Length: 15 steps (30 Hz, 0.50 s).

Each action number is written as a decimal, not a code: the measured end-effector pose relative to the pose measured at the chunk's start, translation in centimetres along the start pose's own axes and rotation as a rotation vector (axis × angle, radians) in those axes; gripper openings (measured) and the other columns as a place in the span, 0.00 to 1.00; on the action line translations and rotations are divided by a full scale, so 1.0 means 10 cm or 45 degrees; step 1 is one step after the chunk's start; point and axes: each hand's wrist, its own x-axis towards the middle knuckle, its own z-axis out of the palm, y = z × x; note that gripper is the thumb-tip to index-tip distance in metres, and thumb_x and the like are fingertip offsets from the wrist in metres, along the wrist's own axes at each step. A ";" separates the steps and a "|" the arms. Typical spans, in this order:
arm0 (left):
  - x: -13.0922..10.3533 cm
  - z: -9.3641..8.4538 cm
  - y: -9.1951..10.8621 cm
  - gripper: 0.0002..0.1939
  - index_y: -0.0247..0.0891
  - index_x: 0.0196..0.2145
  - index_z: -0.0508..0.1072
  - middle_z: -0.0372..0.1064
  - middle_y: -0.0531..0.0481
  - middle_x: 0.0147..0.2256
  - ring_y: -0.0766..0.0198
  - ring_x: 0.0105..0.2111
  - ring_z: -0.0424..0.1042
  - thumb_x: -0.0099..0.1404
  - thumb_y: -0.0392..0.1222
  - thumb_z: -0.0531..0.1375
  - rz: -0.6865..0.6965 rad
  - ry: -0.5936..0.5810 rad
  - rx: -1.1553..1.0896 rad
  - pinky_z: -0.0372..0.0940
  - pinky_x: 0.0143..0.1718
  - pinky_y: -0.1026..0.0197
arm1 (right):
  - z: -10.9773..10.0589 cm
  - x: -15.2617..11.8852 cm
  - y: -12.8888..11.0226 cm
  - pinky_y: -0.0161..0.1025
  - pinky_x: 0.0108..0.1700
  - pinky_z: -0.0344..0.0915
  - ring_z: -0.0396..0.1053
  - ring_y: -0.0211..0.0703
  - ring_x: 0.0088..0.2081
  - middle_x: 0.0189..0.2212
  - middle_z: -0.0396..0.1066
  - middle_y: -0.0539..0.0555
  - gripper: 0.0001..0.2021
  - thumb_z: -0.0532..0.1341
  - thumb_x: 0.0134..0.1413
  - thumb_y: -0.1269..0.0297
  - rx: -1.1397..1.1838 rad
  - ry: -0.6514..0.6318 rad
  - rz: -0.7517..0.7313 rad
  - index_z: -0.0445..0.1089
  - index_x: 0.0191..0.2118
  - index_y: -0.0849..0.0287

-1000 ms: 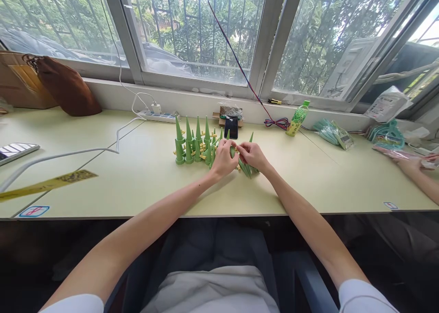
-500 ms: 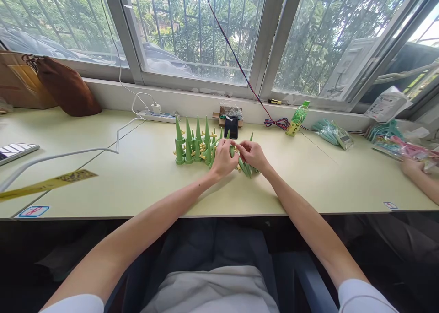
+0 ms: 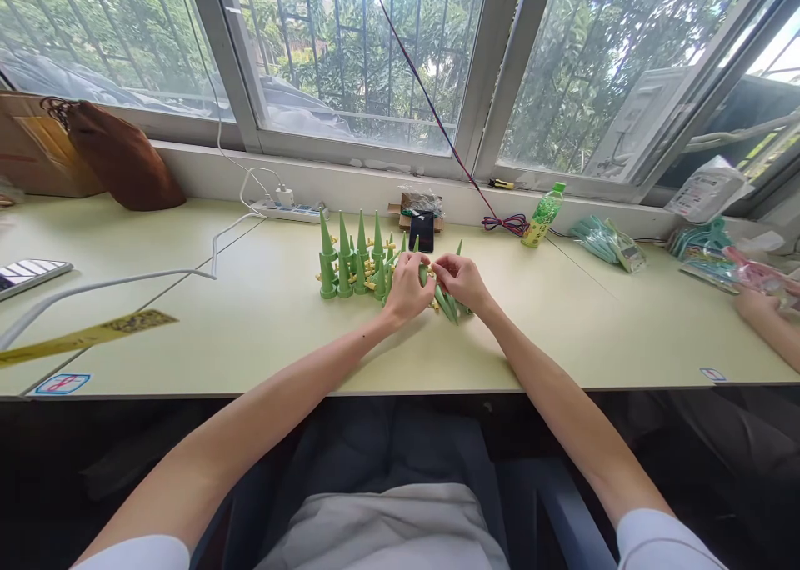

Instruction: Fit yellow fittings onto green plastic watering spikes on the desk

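Green pointed cones [image 3: 343,274] with small yellow pieces on them stand upright in rows on the table, just left of my hands. My left hand [image 3: 409,288] is closed around a green cone [image 3: 423,274], only part of which shows between the fingers. Close beside it, my right hand [image 3: 463,283] is pinched, its fingertips nearly meeting the left ones; whatever it grips is too small to make out. Below my right hand, more green cones [image 3: 446,305] lie tilted on the table, partly hidden by it.
Behind the cones lie a dark phone [image 3: 421,231] and a power strip [image 3: 293,211]. A green bottle [image 3: 542,217] stands by the window, near coiled wire [image 3: 505,224]. A white cable [image 3: 137,277] crosses the left side. At far right another person's hand [image 3: 757,306] touches packaged items.
My right hand has shifted very slightly at the fingertips; my left hand stays in place. At far right, the other person's hand and the pink package have moved a little.
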 end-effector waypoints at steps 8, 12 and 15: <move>0.01 0.01 -0.02 0.09 0.38 0.39 0.68 0.64 0.45 0.42 0.61 0.39 0.70 0.60 0.30 0.59 0.004 0.021 -0.006 0.67 0.37 0.59 | 0.01 0.01 -0.03 0.35 0.28 0.64 0.69 0.39 0.27 0.27 0.71 0.52 0.13 0.60 0.54 0.53 0.031 0.019 -0.002 0.69 0.36 0.58; 0.01 0.00 -0.02 0.09 0.38 0.39 0.68 0.64 0.44 0.42 0.61 0.39 0.70 0.60 0.30 0.59 -0.007 0.029 -0.011 0.67 0.37 0.59 | 0.01 0.01 -0.04 0.35 0.29 0.65 0.70 0.40 0.29 0.29 0.72 0.53 0.13 0.60 0.53 0.53 0.029 0.027 0.009 0.69 0.36 0.58; 0.01 0.00 -0.01 0.09 0.38 0.39 0.68 0.64 0.45 0.42 0.61 0.38 0.70 0.60 0.30 0.59 -0.002 0.031 -0.015 0.67 0.37 0.59 | 0.01 0.01 -0.04 0.36 0.28 0.65 0.70 0.41 0.28 0.28 0.72 0.53 0.12 0.60 0.53 0.53 0.013 0.022 0.019 0.69 0.34 0.58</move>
